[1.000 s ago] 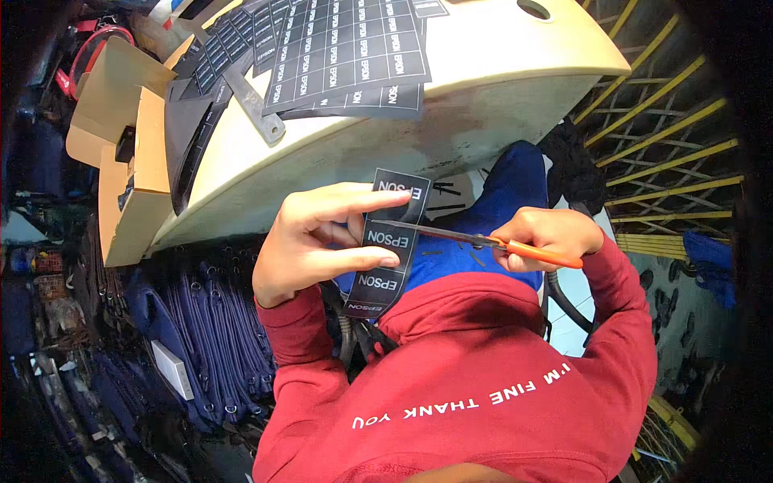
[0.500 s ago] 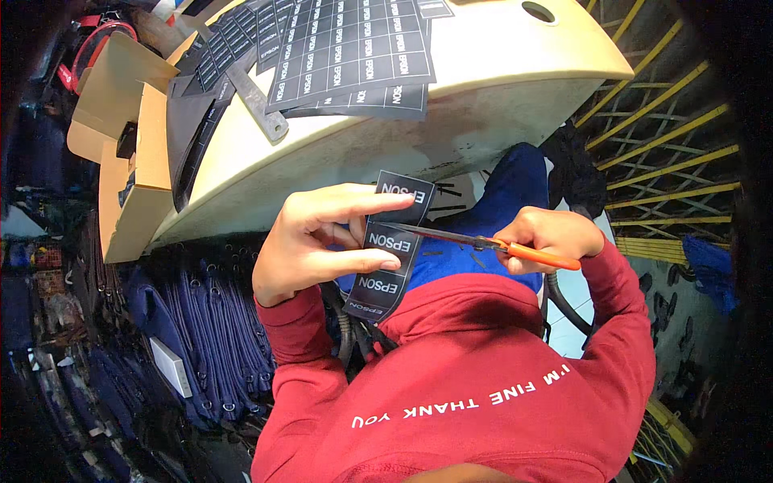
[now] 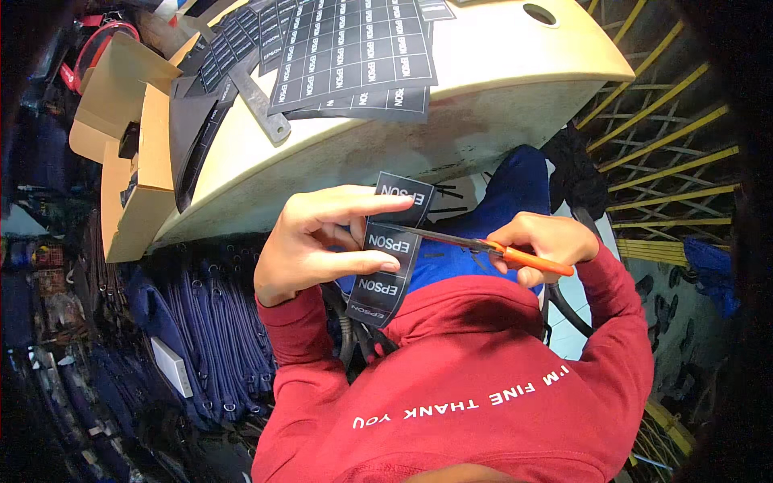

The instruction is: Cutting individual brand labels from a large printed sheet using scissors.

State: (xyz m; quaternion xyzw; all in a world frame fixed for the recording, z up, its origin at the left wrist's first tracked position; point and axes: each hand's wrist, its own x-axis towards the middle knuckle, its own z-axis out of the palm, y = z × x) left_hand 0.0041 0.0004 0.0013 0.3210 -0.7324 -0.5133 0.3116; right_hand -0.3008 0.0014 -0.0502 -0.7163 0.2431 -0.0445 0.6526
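Note:
My left hand (image 3: 294, 241) grips a strip of black labels (image 3: 385, 283) with pale lettering and thin dividing lines. Its fingers and thumb press on the strip, which hangs slightly slanted with its lower end curling. In my right hand (image 3: 554, 240) is a pair of scissors (image 3: 538, 261) with orange handles. The blades reach left across the strip, near a dividing line between two labels and between my left finger and thumb. Whether they have cut into it I cannot tell.
A cream table (image 3: 483, 60) beyond my hands bears black label sheets (image 3: 358, 52) and a metal ruler (image 3: 259, 106). An open cardboard box (image 3: 153, 189) stands at its left. Dark blue straps (image 3: 213, 338) hang at left; a yellow folding gate (image 3: 672, 129) is at right.
My right hand has shifted slightly left and its fingers have changed position on the scissor handles. My left hand and the strip have barely moved.

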